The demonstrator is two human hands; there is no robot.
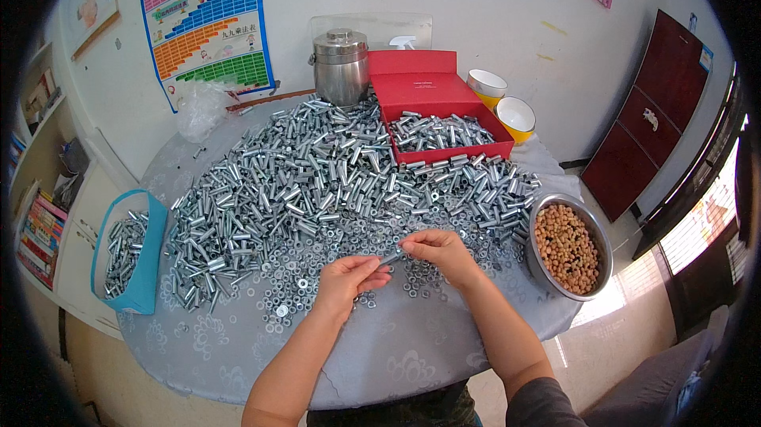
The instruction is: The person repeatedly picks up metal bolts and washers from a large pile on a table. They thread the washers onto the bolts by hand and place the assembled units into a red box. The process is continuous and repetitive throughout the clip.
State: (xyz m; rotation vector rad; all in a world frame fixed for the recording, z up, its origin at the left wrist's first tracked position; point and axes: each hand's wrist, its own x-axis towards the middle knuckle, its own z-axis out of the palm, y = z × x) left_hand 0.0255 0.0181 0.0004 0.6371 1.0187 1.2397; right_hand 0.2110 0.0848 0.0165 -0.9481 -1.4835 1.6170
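Observation:
Above the near middle of the table, my two hands meet at a slim metal expansion bolt (389,257). My left hand (342,283) is closed around its left end, thumb on top. At the bolt's right end, my right hand (441,253) pinches with thumb and forefinger; whether a small part sits between those fingertips is too small to tell. Just beyond and under the hands lie many loose nuts and washers (300,278). Behind them spreads a big heap of shiny metal sleeves (273,169).
A blue bin (145,288) of metal parts stands left. At right is a steel bowl (545,272) of small tan pieces. An open red box (495,150) holds more sleeves; behind are a steel canister (341,74), two yellow bowls (519,132) and a plastic bag (204,110).

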